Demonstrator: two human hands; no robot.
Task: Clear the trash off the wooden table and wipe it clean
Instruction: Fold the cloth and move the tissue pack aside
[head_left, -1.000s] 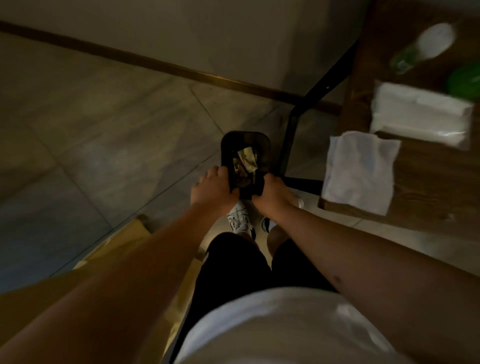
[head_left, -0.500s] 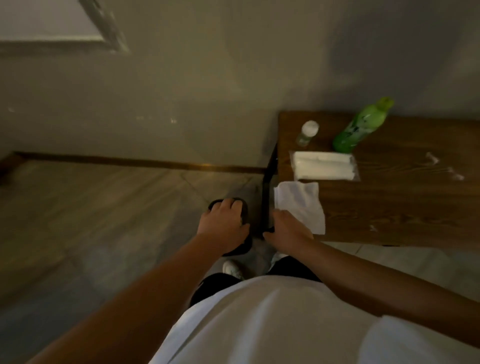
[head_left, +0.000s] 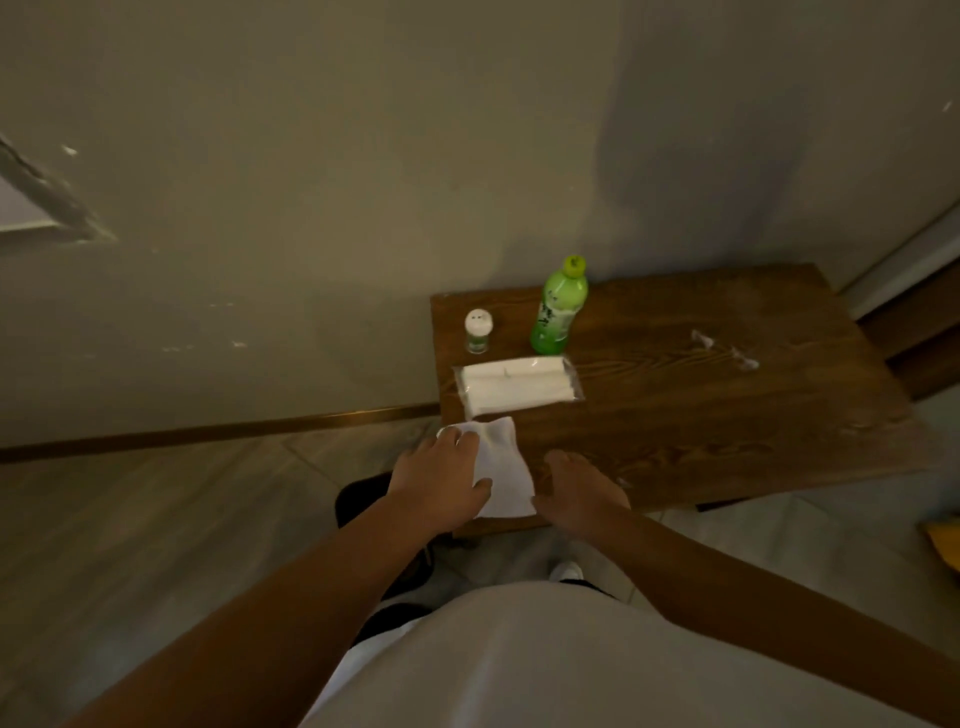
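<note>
A white cloth (head_left: 506, 467) lies on the near left corner of the wooden table (head_left: 701, 426). My left hand (head_left: 436, 483) rests on the cloth's left side, fingers curled over its edge and thumb pressed on top. Just right of the cloth, my right hand (head_left: 576, 493) lies flat on the wood with fingers apart and nothing in it. Small pale scraps of trash (head_left: 704, 340) sit on the far right part of the table, with another bit (head_left: 745, 361) beside them.
A wrapped pack of tissues (head_left: 517, 384), a green bottle (head_left: 558, 309) and a small white-capped jar (head_left: 478, 332) stand at the table's back left. A black bin (head_left: 356, 499) sits on the floor under my left arm, mostly hidden. The wall runs close behind.
Both hands have let go of the black bin on the floor and come up to the table. My left hand now holds the white cloth; my right hand lies beside it.
</note>
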